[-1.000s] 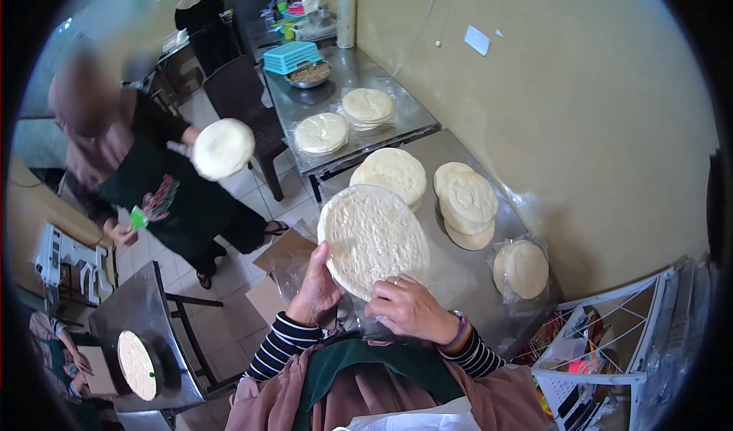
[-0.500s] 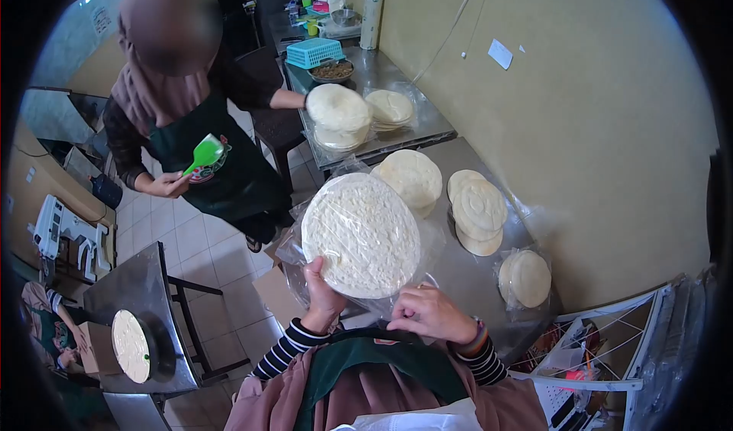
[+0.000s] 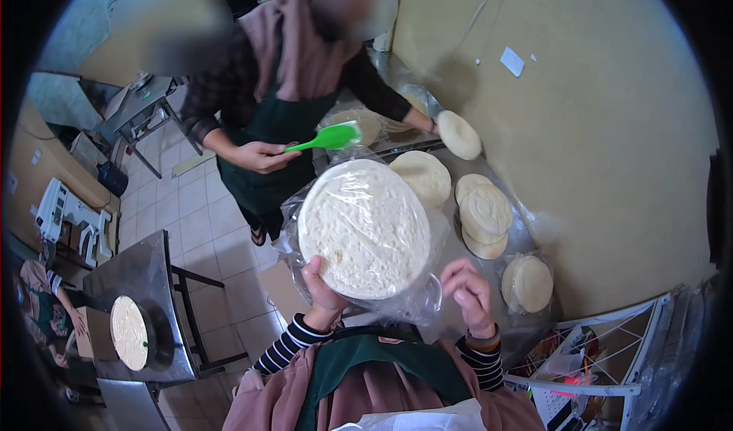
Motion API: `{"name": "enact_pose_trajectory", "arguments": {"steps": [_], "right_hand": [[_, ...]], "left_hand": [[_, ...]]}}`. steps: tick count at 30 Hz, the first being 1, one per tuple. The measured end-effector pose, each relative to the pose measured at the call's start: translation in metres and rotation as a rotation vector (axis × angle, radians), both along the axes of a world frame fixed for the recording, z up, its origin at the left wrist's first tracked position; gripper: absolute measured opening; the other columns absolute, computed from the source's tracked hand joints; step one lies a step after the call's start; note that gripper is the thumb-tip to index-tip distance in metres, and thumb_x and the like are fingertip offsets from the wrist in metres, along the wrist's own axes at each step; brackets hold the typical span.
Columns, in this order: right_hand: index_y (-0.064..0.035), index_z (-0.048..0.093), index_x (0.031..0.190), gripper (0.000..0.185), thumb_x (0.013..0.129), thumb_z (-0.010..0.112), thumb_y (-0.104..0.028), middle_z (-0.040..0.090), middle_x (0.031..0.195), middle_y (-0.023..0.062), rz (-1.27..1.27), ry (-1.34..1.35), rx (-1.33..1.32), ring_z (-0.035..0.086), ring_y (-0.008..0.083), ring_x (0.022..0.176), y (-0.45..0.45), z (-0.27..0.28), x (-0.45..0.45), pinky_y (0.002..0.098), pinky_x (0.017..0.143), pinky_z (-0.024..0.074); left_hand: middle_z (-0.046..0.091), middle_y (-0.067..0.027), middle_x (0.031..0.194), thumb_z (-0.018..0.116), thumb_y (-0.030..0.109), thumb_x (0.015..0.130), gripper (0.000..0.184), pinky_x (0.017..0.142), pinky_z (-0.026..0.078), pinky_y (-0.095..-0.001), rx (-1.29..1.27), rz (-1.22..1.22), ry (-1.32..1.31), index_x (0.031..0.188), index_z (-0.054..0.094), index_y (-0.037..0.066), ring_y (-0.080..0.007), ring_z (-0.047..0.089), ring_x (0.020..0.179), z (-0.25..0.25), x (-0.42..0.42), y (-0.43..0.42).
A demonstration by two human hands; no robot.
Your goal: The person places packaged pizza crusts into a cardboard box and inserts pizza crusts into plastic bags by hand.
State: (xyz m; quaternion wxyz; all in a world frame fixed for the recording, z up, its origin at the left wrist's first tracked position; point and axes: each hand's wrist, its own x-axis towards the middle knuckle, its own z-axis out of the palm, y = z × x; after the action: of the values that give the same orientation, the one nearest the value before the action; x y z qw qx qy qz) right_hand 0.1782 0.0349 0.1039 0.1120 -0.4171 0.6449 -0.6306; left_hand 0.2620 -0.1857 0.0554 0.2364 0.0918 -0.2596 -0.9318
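My left hand (image 3: 324, 290) grips the lower left edge of a clear plastic bag holding a round, pale pizza base (image 3: 364, 229), its thumb on top. The base is tilted up toward me, and its bumpy surface shows through the shiny film. To the right of the bag, my right hand (image 3: 467, 293) is raised with loosely bent, parted fingers and nothing visible in them. Loose plastic at the bag's lower right corner lies close to those fingers. Whether they touch it I cannot tell.
A loose pizza base (image 3: 421, 179), an overlapping pile (image 3: 485, 213) and a bagged stack (image 3: 527, 284) lie on the metal table. Across from me a co-worker holds a green spatula (image 3: 336, 135) and another base (image 3: 460, 135). A cream-topped round (image 3: 130, 333) sits on the left table.
My right hand has moved right, away from the bag, and its fingers have loosened. The co-worker has stepped rightward, carrying a base toward the wall. My left hand keeps its hold.
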Motion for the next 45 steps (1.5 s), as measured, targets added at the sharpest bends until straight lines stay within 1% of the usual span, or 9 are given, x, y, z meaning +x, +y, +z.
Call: {"name": "enact_pose_trajectory", "arguments": {"steps": [4,11,17,20,25,29,33,38,45], "right_hand": [[-0.0081,0.061,0.088,0.018,0.070,0.057,-0.008,0.046,0.118,0.0119,-0.003,0.620,0.299,0.041,0.0270,0.113,-0.041,0.027,-0.001,0.0366,0.093,0.0286],[-0.0101,0.060,0.085,0.013,0.073,0.061,-0.013,0.051,0.116,0.0040,0.449,0.628,0.375,0.039,0.0274,0.117,-0.090,0.027,0.011,0.0448,0.099,0.0153],[-0.0067,0.057,0.081,0.009,0.073,0.062,-0.005,0.061,0.075,0.0064,0.310,0.091,0.003,0.062,0.0228,0.069,-0.117,0.017,0.017,0.0311,0.065,0.0460],[-0.0072,0.055,0.091,0.024,0.069,0.062,-0.001,0.058,0.070,0.0064,0.059,0.822,-0.291,0.057,0.0213,0.053,-0.146,0.039,0.020,0.0280,0.047,0.0428],[-0.0070,0.055,0.092,0.026,0.069,0.063,0.000,0.059,0.067,0.0057,-0.047,1.058,-0.293,0.057,0.0209,0.054,-0.169,0.089,0.025,0.0290,0.049,0.0438],[-0.0043,0.056,0.089,0.011,0.079,0.060,-0.005,0.060,0.068,0.0072,-0.165,0.756,-0.507,0.058,0.0174,0.056,-0.180,0.111,0.035,0.0262,0.051,0.0448],[-0.0007,0.053,0.088,0.007,0.083,0.056,-0.005,0.060,0.067,0.0074,-0.314,0.538,-0.344,0.058,0.0099,0.061,-0.165,0.121,0.027,0.0206,0.053,0.0432],[-0.0007,0.050,0.089,0.009,0.089,0.047,-0.009,0.060,0.066,0.0070,-0.312,0.065,-0.166,0.059,0.0093,0.065,-0.104,0.113,-0.011,0.0189,0.059,0.0435],[-0.0025,0.045,0.112,0.026,0.086,0.043,-0.004,0.056,0.102,0.0221,0.316,-0.413,-0.331,0.052,0.0063,0.048,0.021,0.026,-0.017,0.0179,0.046,0.0470]], "left_hand": [[0.040,-0.0187,0.127,0.042,0.045,0.076,0.071,0.096,0.035,-0.0394,-0.079,-0.074,-0.098,0.129,0.028,0.000,-0.0298,0.044,0.113,0.008,0.014,-0.007],[0.042,-0.0207,0.125,0.036,0.042,0.078,0.066,0.095,0.036,-0.0401,0.063,-0.064,-0.270,0.128,0.030,0.000,-0.0312,0.045,0.112,0.009,0.048,-0.035],[0.044,-0.0193,0.122,0.034,0.040,0.080,0.062,0.091,0.041,-0.0379,0.284,0.025,-0.176,0.125,0.034,-0.002,-0.0310,0.048,0.108,-0.012,0.093,-0.072],[0.048,-0.0183,0.117,0.032,0.044,0.081,0.061,0.084,0.046,-0.0364,0.242,0.044,-0.208,0.122,0.038,-0.001,-0.0275,0.054,0.099,-0.031,0.101,-0.074],[0.047,-0.0117,0.120,0.028,0.059,0.082,0.071,0.083,0.044,-0.0365,0.024,0.082,-0.068,0.126,0.036,0.004,-0.0209,0.049,0.105,-0.039,0.104,-0.071],[0.030,-0.0135,0.134,0.036,0.067,0.078,0.084,0.101,0.021,-0.0342,-0.538,0.292,-0.219,0.134,0.024,0.005,-0.0231,0.029,0.123,-0.072,0.089,-0.072],[0.034,-0.0137,0.129,0.050,0.059,0.077,0.078,0.099,0.024,-0.0341,-1.005,0.321,-0.271,0.128,0.034,0.003,-0.0221,0.034,0.117,-0.048,0.080,-0.073],[0.054,-0.0006,0.061,0.043,0.026,0.091,0.036,0.067,0.033,-0.0291,-1.136,0.424,-0.247,0.071,0.062,0.003,-0.0127,0.042,0.063,-0.027,0.056,-0.066],[0.060,-0.0075,0.070,0.044,0.025,0.090,0.035,0.071,0.038,-0.0284,-1.044,0.307,-0.230,0.073,0.063,0.001,-0.0152,0.050,0.072,-0.004,0.027,-0.049]]}}
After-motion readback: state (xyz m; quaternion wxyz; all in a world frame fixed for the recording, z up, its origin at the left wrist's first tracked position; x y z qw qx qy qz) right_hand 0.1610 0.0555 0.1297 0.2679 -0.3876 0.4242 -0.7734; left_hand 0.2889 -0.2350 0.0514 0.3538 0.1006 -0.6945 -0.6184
